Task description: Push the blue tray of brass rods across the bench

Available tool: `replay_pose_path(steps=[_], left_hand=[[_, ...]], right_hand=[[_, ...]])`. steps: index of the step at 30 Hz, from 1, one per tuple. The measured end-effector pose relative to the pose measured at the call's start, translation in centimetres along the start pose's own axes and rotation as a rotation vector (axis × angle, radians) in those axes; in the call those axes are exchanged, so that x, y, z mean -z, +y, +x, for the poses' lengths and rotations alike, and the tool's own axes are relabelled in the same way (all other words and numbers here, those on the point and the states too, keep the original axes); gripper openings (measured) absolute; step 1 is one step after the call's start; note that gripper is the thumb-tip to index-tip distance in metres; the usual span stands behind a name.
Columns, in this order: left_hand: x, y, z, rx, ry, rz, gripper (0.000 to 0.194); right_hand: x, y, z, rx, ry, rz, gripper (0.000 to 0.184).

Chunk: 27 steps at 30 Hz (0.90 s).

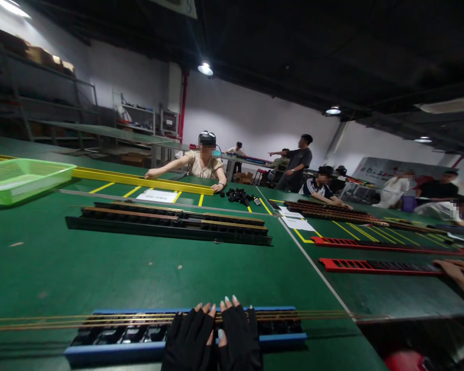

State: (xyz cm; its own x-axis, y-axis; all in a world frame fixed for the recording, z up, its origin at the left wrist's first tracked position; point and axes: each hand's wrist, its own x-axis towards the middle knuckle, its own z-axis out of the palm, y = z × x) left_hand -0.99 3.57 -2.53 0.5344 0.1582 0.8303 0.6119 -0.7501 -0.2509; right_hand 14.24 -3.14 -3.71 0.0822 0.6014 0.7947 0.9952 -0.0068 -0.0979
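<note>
My left hand (189,335), in a black fingerless glove, lies over long thin copper-coloured rods (135,318). Beside it rests my right hand (237,335), gloved the same way, its fingers stretched forward across the rods. Both hands have their fingers extended and hold nothing that I can see. The rods run lengthwise above a blue channel-shaped rail (116,354) and stick out past both its ends. Inside the rail sits a row of black plastic pieces (133,336). My palms cover the rail's middle.
Ahead lies a dark rail (170,231) with similar rods. A green basket (31,185) stands at left; loose black parts (239,197) lie near a person holding a yellow rail (139,180). Red rails (379,266) are at right, where another person's hand (456,268) rests.
</note>
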Motion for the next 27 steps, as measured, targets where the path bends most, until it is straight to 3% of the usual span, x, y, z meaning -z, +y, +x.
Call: replay_pose_path(steps=[4,12,17,22,27], left_hand=[[0.2,-0.1,0.3,-0.037,0.0,0.016,0.038],[1.1,0.4,0.3,0.104,0.003,0.007,0.044],[1.9,0.6,0.3,0.102,-0.078,-0.016,0.047],[1.7,-0.1,0.0,0.117,-0.044,-0.025,0.047],[1.1,-1.5,-0.3,0.275,0.071,-0.052,0.041]], right_hand=[[-0.4,0.1,-0.3,-0.014,0.025,0.006,0.054],[-0.4,0.4,-0.6,0.025,0.028,-0.041,0.046],[-0.4,0.5,-0.8,0.044,0.052,-0.04,0.049],[-0.7,0.9,-0.6,0.051,0.071,-0.027,0.054],[-0.7,1.1,-0.3,0.063,0.066,-0.023,0.057]])
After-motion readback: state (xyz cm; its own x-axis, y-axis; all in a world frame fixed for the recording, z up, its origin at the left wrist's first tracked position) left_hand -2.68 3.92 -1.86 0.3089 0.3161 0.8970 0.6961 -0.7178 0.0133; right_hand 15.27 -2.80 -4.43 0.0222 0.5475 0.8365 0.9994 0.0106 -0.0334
